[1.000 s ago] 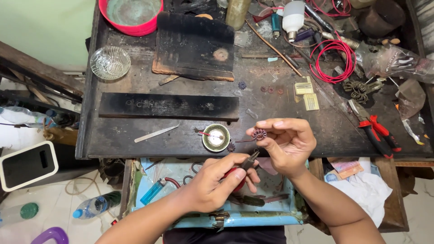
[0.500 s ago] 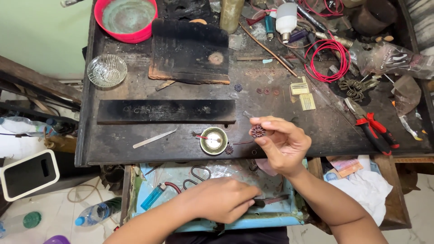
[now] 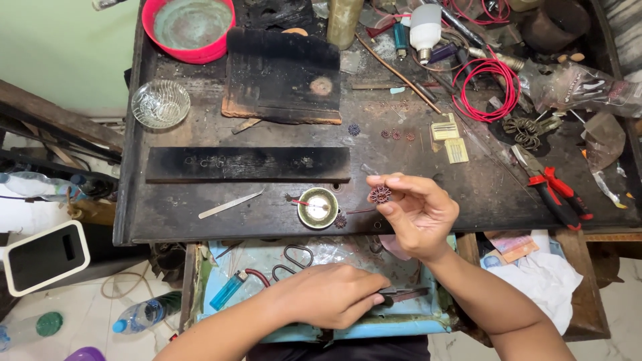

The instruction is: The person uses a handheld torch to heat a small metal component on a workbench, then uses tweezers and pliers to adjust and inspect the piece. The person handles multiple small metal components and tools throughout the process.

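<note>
Just right of the frame's centre, the right hand [image 3: 418,214] pinches a small round filigree piece [image 3: 380,194] at its fingertips, raised above the dark workbench [image 3: 200,214] for a clear look. Lower centre, the left hand [image 3: 328,294] grips dark pliers [image 3: 401,294] over the blue tray [image 3: 428,311], near a small brass dish [image 3: 317,207].

Round filigree ornament [image 3: 380,194]: small, dark coppery, flower-like with openwork petals; pinched at edge between right hand's fingertips, face turned up, raised above front edge of dark workbench, just right of small brass dish.

Pliers [image 3: 401,294]: slim, dark metal, lying roughly level, tips pointing right; gripped in left hand over pale blue tray below bench.
</note>
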